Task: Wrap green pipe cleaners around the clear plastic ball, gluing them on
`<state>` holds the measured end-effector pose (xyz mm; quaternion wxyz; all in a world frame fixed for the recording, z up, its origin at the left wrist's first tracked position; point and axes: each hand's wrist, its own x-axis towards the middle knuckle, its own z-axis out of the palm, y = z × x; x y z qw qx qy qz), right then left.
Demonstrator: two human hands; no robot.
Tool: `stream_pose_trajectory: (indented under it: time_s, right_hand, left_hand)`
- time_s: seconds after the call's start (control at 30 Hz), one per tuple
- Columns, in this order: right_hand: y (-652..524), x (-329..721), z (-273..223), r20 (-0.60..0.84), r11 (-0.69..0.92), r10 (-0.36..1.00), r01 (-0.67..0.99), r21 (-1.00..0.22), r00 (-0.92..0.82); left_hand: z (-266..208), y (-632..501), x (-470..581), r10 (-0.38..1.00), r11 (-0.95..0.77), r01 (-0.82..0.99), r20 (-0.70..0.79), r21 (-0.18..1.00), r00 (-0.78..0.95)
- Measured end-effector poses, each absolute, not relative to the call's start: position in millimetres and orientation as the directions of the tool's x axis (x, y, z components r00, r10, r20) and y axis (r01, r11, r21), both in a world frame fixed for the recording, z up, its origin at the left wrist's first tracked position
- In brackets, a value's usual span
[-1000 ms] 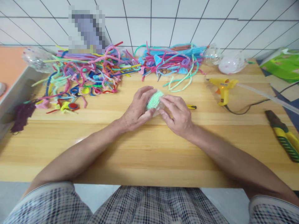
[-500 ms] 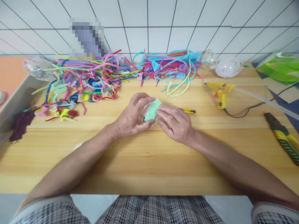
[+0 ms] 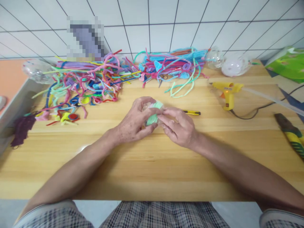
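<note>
Above the middle of the table, a mint-green ridged piece (image 3: 152, 119), which looks made of pipe cleaners, sits against clear plastic, perhaps a clear ball; the fingers hide much of both. My left hand (image 3: 135, 120) is closed around its left side, with the index finger laid across the green surface. On the other side, my right hand (image 3: 179, 126) pinches at the right edge with thumb and fingertips. A yellow utility knife (image 3: 193, 112) lies on the table just behind my right hand.
Loose pipe cleaners (image 3: 83, 82) pile up at the back left, with bundled pipe cleaners (image 3: 175, 60) at the back centre. Clear balls (image 3: 235, 66) stand behind a yellow glue gun (image 3: 228, 95) with its cord. Yellow-and-black pliers (image 3: 291, 133) lie far right.
My left index finger has come down across the green piece, which was more exposed before. My right fingers have shifted slightly along its edge. The view has turned a little.
</note>
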<state>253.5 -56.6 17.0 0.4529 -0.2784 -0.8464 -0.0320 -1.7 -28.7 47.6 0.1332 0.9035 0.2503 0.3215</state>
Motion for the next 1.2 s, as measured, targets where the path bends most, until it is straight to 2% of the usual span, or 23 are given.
stream_pose_trajectory:
  time_s: [0.17,0.37,0.73,0.97,1.2]
  right_hand:
    - [-55,253,17,0.794,0.854,0.434,0.474,-0.213,-0.426]
    - [-55,252,17,0.773,0.818,0.511,0.489,-0.303,-0.375]
    - [-53,251,14,0.737,0.82,0.522,0.492,-0.294,-0.429]
    - [-52,247,12,0.768,0.831,0.496,0.478,-0.284,-0.405]
    - [-52,247,10,0.735,0.815,0.526,0.502,-0.291,-0.428]
  left_hand:
    - [52,-28,-3,0.56,-0.823,0.384,0.487,0.418,0.67]
    - [51,-21,-6,0.589,-0.798,0.396,0.451,0.454,0.671]
    - [52,-17,-10,0.591,-0.797,0.421,0.416,0.432,0.691]
    - [45,-17,-8,0.604,-0.792,0.416,0.473,0.447,0.642]
    - [40,-14,-7,0.601,-0.796,0.398,0.514,0.457,0.612]
